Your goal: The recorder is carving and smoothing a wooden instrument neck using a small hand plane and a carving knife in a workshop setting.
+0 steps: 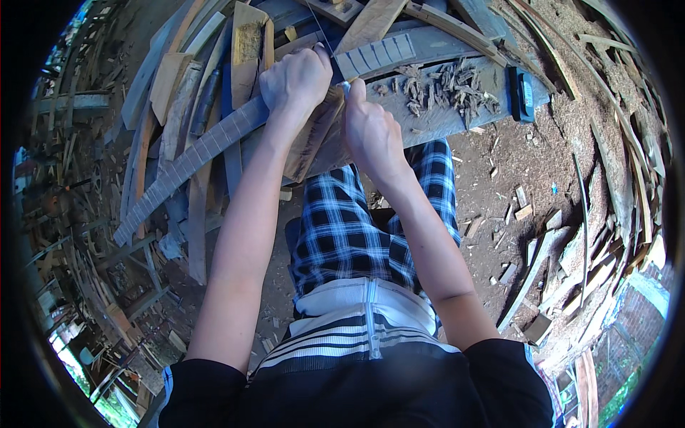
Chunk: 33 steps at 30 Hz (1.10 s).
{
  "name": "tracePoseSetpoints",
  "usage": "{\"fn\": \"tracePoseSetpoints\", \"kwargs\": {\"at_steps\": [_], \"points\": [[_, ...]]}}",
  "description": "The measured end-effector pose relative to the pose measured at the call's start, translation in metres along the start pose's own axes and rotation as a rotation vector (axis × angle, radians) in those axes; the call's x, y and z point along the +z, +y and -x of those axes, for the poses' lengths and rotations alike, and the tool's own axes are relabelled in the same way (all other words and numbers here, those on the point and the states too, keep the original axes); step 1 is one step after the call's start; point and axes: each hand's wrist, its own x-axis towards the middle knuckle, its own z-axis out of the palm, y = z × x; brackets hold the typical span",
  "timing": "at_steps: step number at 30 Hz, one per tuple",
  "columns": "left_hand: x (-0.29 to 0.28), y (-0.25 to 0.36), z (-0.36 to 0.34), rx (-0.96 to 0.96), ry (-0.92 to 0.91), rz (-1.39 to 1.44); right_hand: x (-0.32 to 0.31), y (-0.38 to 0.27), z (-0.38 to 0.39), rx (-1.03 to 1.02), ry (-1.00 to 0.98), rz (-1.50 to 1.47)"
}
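You sit on ground [489,157] strewn with wood scraps, knees in blue-and-black plaid trousers [335,232] pointing toward a low plank worktop [442,128]. Both forearms reach up from the lower edge, nearly straight and converging, so your hands meet close together above your knees. A long, narrow wooden strip [193,160], marked crosswise with evenly spaced dark lines, slants from lower left to upper right, passing under your left wrist and onto the worktop. Your left hand [296,82] is curled into a fist, knuckles up, over the strip; what it grips is hidden. Your right hand [373,132], lower and just beside it, is closed with the thumb uppermost, gripping a pale-tipped item [347,87] that is mostly covered. To the right lie heaped wood chips [457,89] and a dark blue block [522,94]. A thin straight line, wire or blade, rises beside your left fist.
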Motion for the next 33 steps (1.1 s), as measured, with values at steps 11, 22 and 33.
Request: {"fn": "tracePoseSetpoints", "kwargs": {"at_steps": [11,22,33], "points": [[-0.001,0.0,0.0,0.001,-0.028,0.024,-0.006,0.004,0.004,0.033,-0.092,-0.091],[-0.002,-0.003,0.001,0.01,-0.001,0.014,0.0,0.008,0.006,0.007,-0.067,-0.127],[-0.004,-0.003,0.0,0.012,0.005,0.027,-0.005,0.0,0.021,0.03,-0.137,-0.15]]}}
